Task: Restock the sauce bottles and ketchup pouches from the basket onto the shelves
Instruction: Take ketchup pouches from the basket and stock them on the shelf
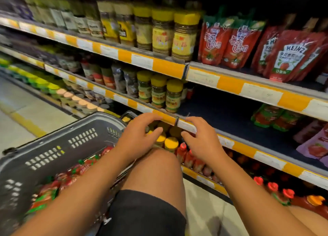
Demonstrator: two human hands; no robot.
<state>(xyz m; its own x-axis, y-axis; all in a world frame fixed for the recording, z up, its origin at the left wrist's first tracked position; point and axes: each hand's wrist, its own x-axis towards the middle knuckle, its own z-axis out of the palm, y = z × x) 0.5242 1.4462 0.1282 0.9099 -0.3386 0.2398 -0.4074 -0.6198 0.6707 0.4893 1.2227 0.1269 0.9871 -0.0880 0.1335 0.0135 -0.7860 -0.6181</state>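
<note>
A grey plastic basket (53, 147) sits at the lower left with red ketchup pouches (53, 187) lying inside it. My left hand (140, 136) and my right hand (200, 140) hover side by side in front of the low shelf edge (230, 143), fingers loosely spread, holding nothing. Below and between them stand yellow-capped jars (171, 143) and red sauce bottles (182, 151) on the bottom shelf. Red ketchup pouches (287, 58) stand on the upper right shelf. The shelf bay (221, 111) behind my right hand is mostly bare, with a few pouches (273, 117) at its right.
Yellow-capped jars (163, 33) fill the upper shelf and smaller ones (158, 92) the shelf below. More red bottles with red and orange caps (287, 195) line the bottom right. My bare knee (156, 168) is raised between basket and shelf. Tiled floor (21, 111) runs left.
</note>
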